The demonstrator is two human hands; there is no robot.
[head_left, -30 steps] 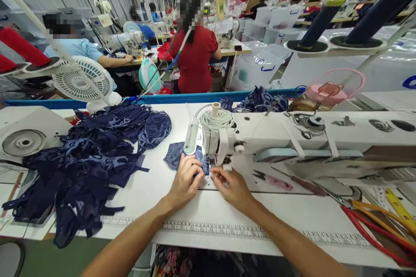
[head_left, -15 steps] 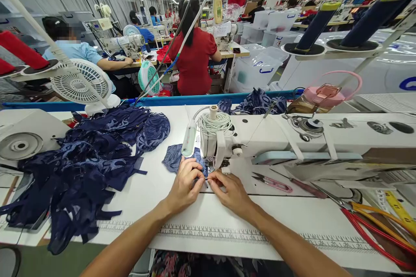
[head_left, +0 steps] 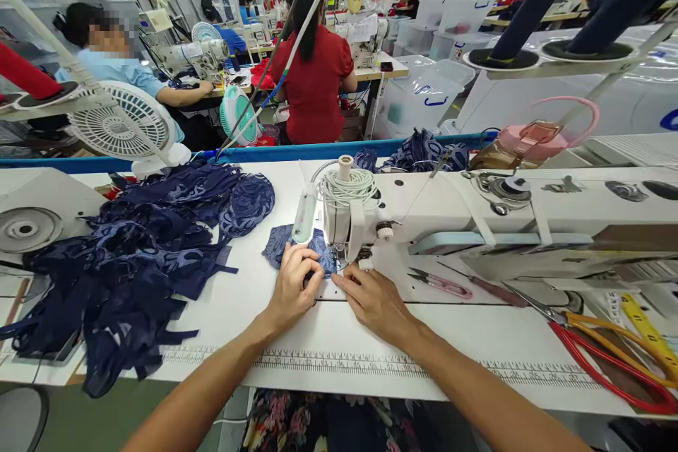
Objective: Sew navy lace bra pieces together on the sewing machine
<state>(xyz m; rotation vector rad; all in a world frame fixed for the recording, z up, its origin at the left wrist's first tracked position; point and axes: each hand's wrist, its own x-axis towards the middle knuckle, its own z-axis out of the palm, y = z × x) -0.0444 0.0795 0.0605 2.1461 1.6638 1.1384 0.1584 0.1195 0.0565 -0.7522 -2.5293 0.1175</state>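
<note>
Around your work on the white tabletop [head_left: 328, 332] you have a heap of navy lace pieces [head_left: 138, 261] well off to your left, small pink snips [head_left: 439, 284] just right of the needle area, and red-handled scissors [head_left: 609, 353] farther right. The sewing machine [head_left: 477, 219] stands across the back, and its head, wound with white cord [head_left: 347, 187], overhangs and hides part of the navy lace piece [head_left: 291, 244] lying under the needle. Your left hand [head_left: 294, 289] lies flat on that piece, fingers [head_left: 307, 270] close together and pressing it down. Your right hand [head_left: 373, 300] rests beside the presser foot, fingers [head_left: 344, 281] narrowed at the fabric's near edge; whether they pinch it I cannot tell.
</note>
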